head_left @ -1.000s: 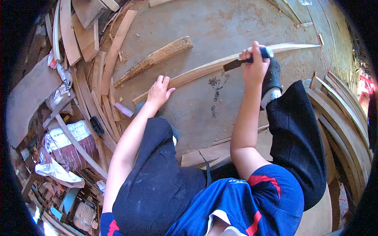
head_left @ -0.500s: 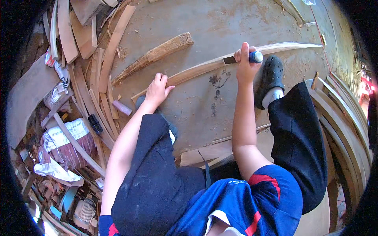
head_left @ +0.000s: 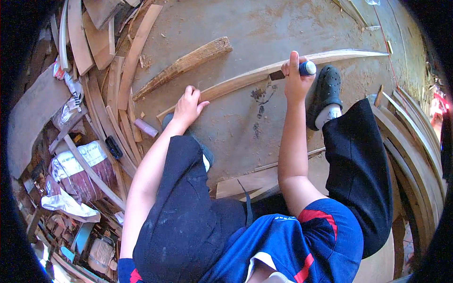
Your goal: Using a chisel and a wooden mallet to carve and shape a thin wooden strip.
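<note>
A long, gently curved wooden strip (head_left: 236,84) lies across the concrete floor, from beside my left foot to the far right. My left hand (head_left: 188,107) grips it near its left end, fingers curled over it and thumb on the near side. My right hand (head_left: 297,80) is closed around the blue handle of a flat-bladed tool (head_left: 307,68), thumb pointing up. Its dark blade points left at the near edge of the strip. Whether the blade touches the wood I cannot tell.
A rough-edged wood piece (head_left: 188,66) lies beyond the strip. Curved boards (head_left: 134,61) pile up on the left, near a purple cylinder (head_left: 146,128) and a wrapped bundle (head_left: 82,167). More curved boards (head_left: 415,155) stack at the right. My right shoe (head_left: 329,89) stands beside the tool.
The tool's blade has shifted slightly right and toward me, from over the strip to its near edge. My left hand has barely moved.
</note>
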The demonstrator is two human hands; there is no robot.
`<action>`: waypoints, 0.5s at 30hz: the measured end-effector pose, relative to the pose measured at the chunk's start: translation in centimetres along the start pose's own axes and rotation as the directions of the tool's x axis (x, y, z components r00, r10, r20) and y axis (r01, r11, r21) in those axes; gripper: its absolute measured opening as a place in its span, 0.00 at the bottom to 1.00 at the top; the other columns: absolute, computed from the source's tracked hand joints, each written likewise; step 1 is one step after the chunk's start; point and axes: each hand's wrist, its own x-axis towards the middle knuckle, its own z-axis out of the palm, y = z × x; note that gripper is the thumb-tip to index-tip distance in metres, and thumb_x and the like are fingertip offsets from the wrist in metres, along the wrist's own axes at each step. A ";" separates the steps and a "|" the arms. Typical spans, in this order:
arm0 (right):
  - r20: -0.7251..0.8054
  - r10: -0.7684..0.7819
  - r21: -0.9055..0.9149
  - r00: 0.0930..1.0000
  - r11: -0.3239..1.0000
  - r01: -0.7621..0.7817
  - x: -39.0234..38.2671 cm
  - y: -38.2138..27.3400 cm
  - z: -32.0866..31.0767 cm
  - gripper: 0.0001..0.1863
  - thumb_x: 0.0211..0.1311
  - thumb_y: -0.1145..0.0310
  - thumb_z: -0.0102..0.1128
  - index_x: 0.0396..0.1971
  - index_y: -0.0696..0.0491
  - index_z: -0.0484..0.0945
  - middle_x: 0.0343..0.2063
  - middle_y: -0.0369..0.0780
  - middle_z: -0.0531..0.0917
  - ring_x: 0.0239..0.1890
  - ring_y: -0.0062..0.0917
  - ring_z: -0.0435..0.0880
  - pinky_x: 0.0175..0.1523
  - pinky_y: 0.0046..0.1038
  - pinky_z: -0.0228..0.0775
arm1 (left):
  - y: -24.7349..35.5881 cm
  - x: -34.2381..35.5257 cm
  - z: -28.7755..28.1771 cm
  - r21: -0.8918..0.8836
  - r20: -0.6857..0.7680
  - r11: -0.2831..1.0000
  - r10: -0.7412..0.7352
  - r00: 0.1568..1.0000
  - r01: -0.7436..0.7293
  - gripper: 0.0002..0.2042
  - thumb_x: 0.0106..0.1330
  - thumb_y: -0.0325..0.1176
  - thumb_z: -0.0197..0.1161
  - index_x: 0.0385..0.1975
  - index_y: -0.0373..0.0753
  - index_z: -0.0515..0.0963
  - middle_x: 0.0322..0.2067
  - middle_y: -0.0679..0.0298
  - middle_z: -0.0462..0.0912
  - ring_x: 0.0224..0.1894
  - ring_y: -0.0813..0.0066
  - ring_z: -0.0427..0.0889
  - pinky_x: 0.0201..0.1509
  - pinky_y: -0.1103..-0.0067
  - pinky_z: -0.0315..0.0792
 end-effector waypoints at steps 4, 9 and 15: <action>-0.014 0.026 -0.010 1.000 1.000 -0.026 -0.2 -0.1 -0.1 0.17 0.60 0.68 0.59 0.14 0.52 0.67 0.12 0.28 0.67 0.15 0.11 0.64 0.20 0.16 0.54 | 0.2 0.1 -0.2 0.006 0.045 0.999 -0.035 0.998 0.034 0.16 0.52 0.39 0.67 0.29 0.35 0.70 0.39 0.52 0.69 0.39 0.51 0.76 0.41 0.65 0.73; -0.019 0.038 -0.004 0.999 0.999 -0.038 -0.3 -0.1 0.1 0.16 0.60 0.67 0.60 0.15 0.52 0.67 0.13 0.29 0.67 0.15 0.11 0.65 0.20 0.16 0.54 | 0.1 0.1 -0.2 0.006 0.040 1.000 -0.019 0.999 0.019 0.16 0.52 0.39 0.67 0.30 0.35 0.69 0.40 0.52 0.69 0.39 0.51 0.76 0.41 0.65 0.73; -0.003 0.032 0.002 0.999 0.999 -0.032 -0.3 0.2 0.0 0.16 0.60 0.67 0.60 0.15 0.52 0.67 0.13 0.29 0.67 0.15 0.11 0.64 0.20 0.16 0.54 | 0.0 0.0 0.0 0.001 0.005 1.000 0.003 1.000 -0.003 0.16 0.52 0.39 0.67 0.28 0.36 0.69 0.37 0.53 0.69 0.37 0.52 0.75 0.39 0.66 0.72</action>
